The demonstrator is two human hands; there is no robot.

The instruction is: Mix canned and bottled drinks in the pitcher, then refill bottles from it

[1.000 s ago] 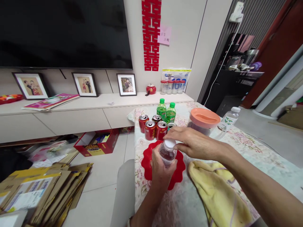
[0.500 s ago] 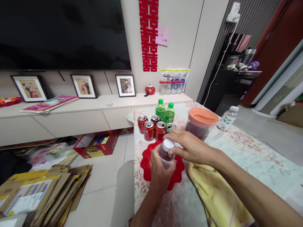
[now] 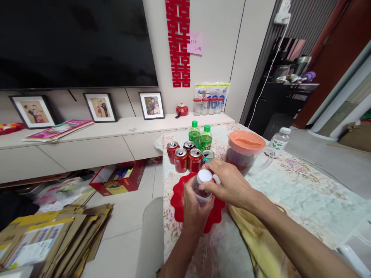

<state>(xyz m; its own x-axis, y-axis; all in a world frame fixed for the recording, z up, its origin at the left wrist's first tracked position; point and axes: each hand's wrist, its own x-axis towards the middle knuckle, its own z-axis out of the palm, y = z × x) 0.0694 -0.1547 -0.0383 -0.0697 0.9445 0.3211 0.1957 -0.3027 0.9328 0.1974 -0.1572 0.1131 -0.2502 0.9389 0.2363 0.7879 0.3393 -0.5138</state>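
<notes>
A small clear plastic bottle (image 3: 201,196) with dark liquid inside and a white cap (image 3: 205,175) stands nearly upright above a red scalloped tray (image 3: 178,200). My left hand (image 3: 194,210) is wrapped round the bottle's body from the left and front. At the top, my right hand (image 3: 228,181) closes on the cap, with the thumb at its near side and the fingers at its far side. The fingertips behind the cap are partly hidden. A yellow cloth (image 3: 252,227) lies under my right forearm.
Behind the tray stand several red cans (image 3: 181,160), a teal can (image 3: 208,155) and two green bottles (image 3: 205,139). To the right are a pitcher (image 3: 246,148) with an orange lid and a clear bottle (image 3: 279,142). Flattened cardboard (image 3: 72,235) lies on the floor at left.
The view has shifted slightly. My right thumb has moved left across the near side of the bottle's neck, while my left hand keeps its hold.
</notes>
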